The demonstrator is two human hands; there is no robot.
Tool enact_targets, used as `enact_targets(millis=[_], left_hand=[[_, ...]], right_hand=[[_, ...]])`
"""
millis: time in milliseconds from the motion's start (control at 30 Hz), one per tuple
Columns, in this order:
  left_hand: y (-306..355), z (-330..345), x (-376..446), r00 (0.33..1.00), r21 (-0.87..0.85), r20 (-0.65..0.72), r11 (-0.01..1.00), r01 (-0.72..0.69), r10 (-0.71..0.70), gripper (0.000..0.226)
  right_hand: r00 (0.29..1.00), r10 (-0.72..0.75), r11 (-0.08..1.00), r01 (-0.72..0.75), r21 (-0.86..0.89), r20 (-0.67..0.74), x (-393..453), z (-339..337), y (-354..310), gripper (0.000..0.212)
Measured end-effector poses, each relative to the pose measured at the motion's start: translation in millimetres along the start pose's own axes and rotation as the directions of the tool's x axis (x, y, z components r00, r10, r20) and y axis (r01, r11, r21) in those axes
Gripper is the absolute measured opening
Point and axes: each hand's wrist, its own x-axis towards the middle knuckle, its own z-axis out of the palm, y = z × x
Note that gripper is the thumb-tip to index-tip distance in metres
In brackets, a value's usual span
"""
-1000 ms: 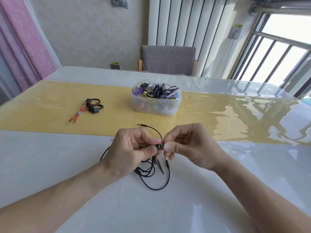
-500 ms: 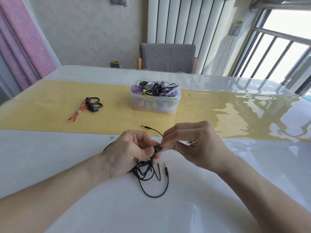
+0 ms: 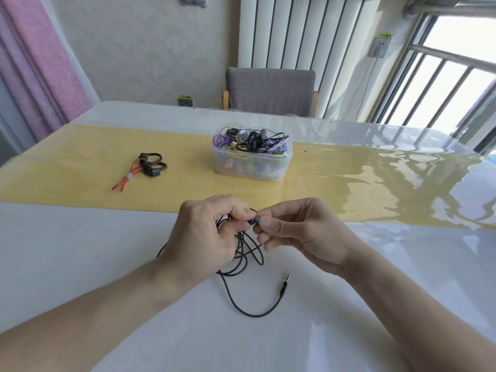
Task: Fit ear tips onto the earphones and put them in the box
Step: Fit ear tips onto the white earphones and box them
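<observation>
Pinching black earbud (image 3: 253, 220) between both hands (image 3: 257, 224), jack plug (image 3: 285, 284) now lying farther right on table (image 3: 80, 264)

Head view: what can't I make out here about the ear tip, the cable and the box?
- Ear tip: only a dark sliver shows between the left hand and right hand; fingertips cover it, so whether it is seated cannot be told.
- Second earbud: hidden, perhaps behind the left hand.
- Cable: its upper loops vanish behind the left hand.
- Box: tangled contents, too small to count.
</observation>
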Motion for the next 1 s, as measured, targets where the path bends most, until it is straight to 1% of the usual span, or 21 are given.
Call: enact_targets(millis=[67, 167, 367, 600, 767, 867, 1000], left_hand=[[0.1, -0.6, 1.3, 1.0, 0.013, -0.007, 1.0, -0.006, 0.006, 0.018], [-0.7, 0.0, 1.2, 1.0, 0.005, -0.008, 1.0, 0.027, -0.027, 0.013], [-4.5, 0.2, 2.1, 0.994, -0.022, -0.021, 0.994, 0.104, -0.104, 0.009], [-6.9, 0.9, -0.3, 0.99, -0.06, 0.023, 0.988, 0.14, -0.139, 0.009], [-5.8, 0.5, -1.0, 0.981, -0.102, 0.052, 0.976, 0.191, -0.186, 0.012], [-5.4, 1.0, -0.1, 0.976, -0.131, 0.05, 0.967, 0.218, -0.213, 0.011], [-5.3, 1.0, 0.0, 0.974, -0.155, 0.059, 0.962, 0.224, -0.218, 0.009]], right_hand=[[1.0, -0.027, 1.0, 0.027, -0.01, 0.0, 0.4, -0.6, -0.3, 0.025], [0.996, -0.085, 0.994, 0.083, -0.066, -0.023, 0.0, 0.8, 1.8, 0.022], [0.982, -0.171, 0.982, 0.164, -0.091, -0.083, 1.6, -1.8, 0.8, 0.015], [0.99, -0.141, 0.988, 0.139, -0.062, -0.031, 2.6, -0.6, 5.8, 0.014], [0.986, -0.168, 0.984, 0.166, -0.063, -0.019, 4.0, -0.4, 6.8, 0.011], [0.989, -0.15, 0.989, 0.15, -0.001, -0.014, 5.3, 0.0, 8.1, 0.012], [0.997, -0.081, 0.991, 0.081, 0.106, 0.002, 7.1, 0.5, 10.2, 0.011]])
